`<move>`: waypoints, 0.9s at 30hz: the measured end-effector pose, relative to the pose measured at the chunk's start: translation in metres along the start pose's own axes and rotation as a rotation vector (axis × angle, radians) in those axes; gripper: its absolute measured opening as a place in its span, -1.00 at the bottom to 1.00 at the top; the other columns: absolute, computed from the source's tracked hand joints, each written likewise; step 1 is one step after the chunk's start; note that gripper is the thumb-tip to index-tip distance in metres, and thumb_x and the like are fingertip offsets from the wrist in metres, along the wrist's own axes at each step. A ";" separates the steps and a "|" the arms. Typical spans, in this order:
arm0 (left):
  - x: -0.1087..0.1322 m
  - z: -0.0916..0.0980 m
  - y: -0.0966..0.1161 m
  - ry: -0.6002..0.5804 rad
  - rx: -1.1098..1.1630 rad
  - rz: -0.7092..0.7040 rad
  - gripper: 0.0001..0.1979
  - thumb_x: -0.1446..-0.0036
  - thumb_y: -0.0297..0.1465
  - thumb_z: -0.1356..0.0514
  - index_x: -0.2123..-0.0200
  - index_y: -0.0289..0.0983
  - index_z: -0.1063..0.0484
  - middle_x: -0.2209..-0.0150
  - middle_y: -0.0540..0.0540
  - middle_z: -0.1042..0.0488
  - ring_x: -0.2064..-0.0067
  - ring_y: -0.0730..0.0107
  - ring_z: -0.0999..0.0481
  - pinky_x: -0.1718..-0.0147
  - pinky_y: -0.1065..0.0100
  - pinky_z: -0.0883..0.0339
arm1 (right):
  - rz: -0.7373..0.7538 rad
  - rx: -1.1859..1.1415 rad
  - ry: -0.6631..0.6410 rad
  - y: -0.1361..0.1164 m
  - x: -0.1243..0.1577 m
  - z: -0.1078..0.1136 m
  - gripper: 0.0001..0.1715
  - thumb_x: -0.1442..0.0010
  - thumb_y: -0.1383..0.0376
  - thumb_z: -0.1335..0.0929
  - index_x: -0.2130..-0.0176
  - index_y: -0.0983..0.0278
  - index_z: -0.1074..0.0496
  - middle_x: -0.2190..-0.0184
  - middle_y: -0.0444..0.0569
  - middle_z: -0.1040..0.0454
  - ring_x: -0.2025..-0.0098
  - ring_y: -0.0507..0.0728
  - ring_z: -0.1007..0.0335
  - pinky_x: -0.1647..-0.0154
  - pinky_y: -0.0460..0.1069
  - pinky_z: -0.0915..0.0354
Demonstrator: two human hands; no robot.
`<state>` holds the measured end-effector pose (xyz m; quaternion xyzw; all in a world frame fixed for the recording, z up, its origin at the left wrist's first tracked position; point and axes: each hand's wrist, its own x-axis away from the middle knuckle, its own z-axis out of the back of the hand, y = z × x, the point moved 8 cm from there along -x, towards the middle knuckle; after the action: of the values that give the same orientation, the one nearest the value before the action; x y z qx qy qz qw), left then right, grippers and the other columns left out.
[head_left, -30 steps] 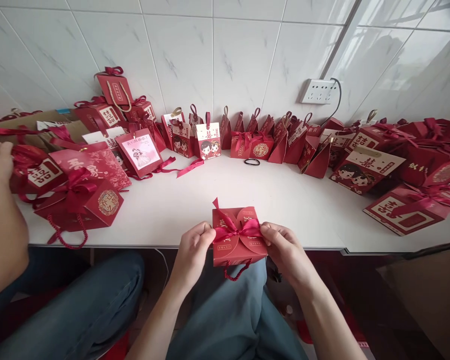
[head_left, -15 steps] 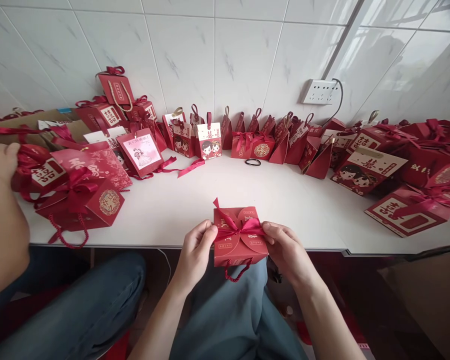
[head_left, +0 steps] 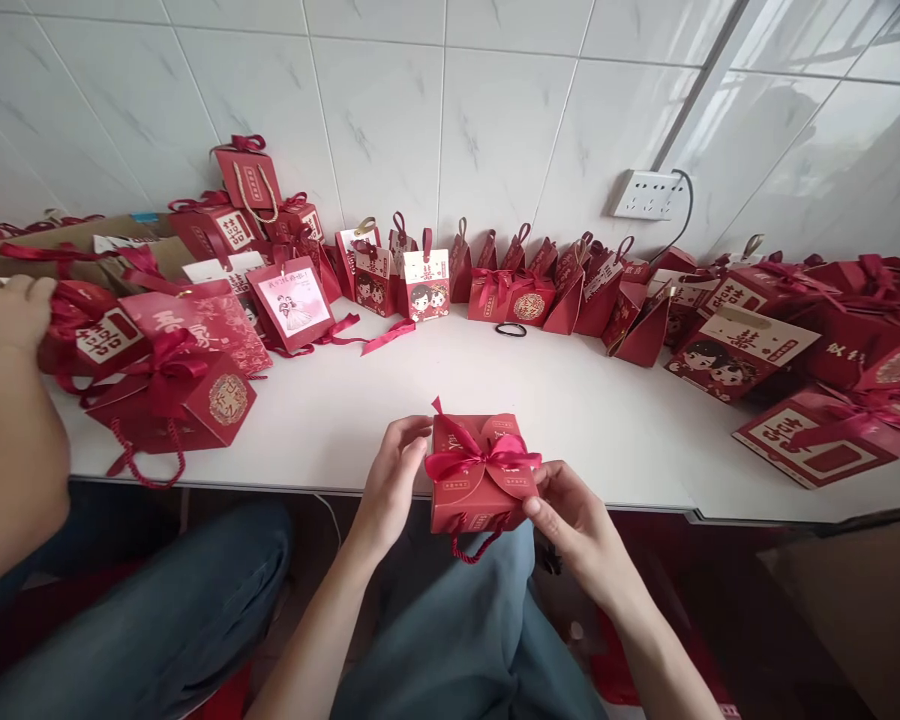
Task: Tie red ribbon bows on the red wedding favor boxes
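A small red gift box (head_left: 484, 500) with a twisted red cord handle sits at the table's front edge, partly over my lap. A red satin ribbon bow (head_left: 486, 462) lies across its petal-shaped lid flaps. My left hand (head_left: 397, 480) is beside the box's left side, fingers loosely bent and thumb apart, fingertips close to its back left corner. With the thumb on the front right edge and the fingers behind the right side, my right hand (head_left: 574, 515) grips the box. Whether the left fingertips touch the box I cannot tell.
Finished-looking red boxes (head_left: 210, 400) and bags crowd the left, back and right of the white table (head_left: 330, 400). A black hair tie (head_left: 511, 330) lies near the back row. Another person's hand (head_left: 19, 310) is at far left. A power strip (head_left: 649, 194) hangs on the tiled wall.
Both my hands have let go of the ribbon ends. The bow's loops now stand out fuller. My right hand has shifted down onto the box's corner, and my left has loosened beside it.
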<state>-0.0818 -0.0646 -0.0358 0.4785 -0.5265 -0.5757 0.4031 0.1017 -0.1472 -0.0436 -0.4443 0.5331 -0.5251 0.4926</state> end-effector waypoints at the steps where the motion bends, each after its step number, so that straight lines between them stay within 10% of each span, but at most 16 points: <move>1: 0.000 -0.003 0.000 -0.009 0.002 -0.012 -0.62 -0.16 -0.12 -0.05 0.09 -0.25 -0.32 0.06 -0.14 -0.41 0.02 0.25 -0.38 0.07 0.30 -0.26 | 0.008 0.001 0.010 0.000 -0.002 0.001 -0.65 -0.13 0.02 -0.38 0.30 0.24 -0.31 0.39 -0.10 -0.34 0.35 0.06 -0.26 0.33 -0.05 -0.24; 10: 0.021 0.012 -0.006 0.143 -0.006 -0.068 -0.60 -0.20 -0.20 0.01 0.63 -0.25 -0.24 0.62 0.00 -0.34 0.46 0.39 -0.37 0.39 0.38 -0.25 | 0.084 0.138 0.300 -0.008 -0.009 0.028 -0.48 -0.23 -0.10 -0.20 -0.01 0.14 -0.31 -0.06 0.05 -0.37 -0.12 0.23 -0.27 -0.14 0.17 -0.20; 16: 0.026 -0.010 -0.003 -0.079 -0.048 -0.057 -0.78 -0.15 -0.26 -0.11 0.48 -0.26 -0.31 0.52 0.01 -0.40 0.42 0.41 -0.40 0.38 0.41 -0.28 | 0.227 0.195 -0.012 -0.010 -0.001 -0.003 -0.04 -0.09 -0.21 -0.27 -0.29 0.08 0.10 -0.29 0.08 -0.06 -0.30 0.30 -0.01 -0.24 0.26 -0.08; 20: 0.038 -0.022 0.009 -0.281 -0.091 -0.085 -0.78 -0.17 -0.31 -0.08 0.46 -0.27 -0.37 0.48 -0.04 -0.49 0.39 0.37 -0.48 0.36 0.40 -0.33 | 0.310 0.366 0.184 -0.018 0.004 0.004 0.08 -0.07 -0.07 -0.38 -0.30 0.08 0.28 -0.32 0.17 0.10 -0.32 0.34 0.08 -0.23 0.35 -0.05; 27: 0.013 0.025 0.059 0.191 -0.252 -0.320 -0.70 -0.20 -0.32 -0.04 0.57 -0.23 -0.29 0.58 0.04 -0.39 0.44 0.44 -0.41 0.34 0.42 -0.28 | 0.452 0.565 0.326 -0.025 0.028 -0.016 0.20 -0.03 0.00 -0.43 -0.32 0.20 0.34 -0.29 0.27 0.15 -0.29 0.45 0.06 -0.17 0.41 -0.11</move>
<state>-0.1111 -0.0787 0.0212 0.5542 -0.3270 -0.6456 0.4112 0.0815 -0.1743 -0.0205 -0.0735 0.5231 -0.5931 0.6076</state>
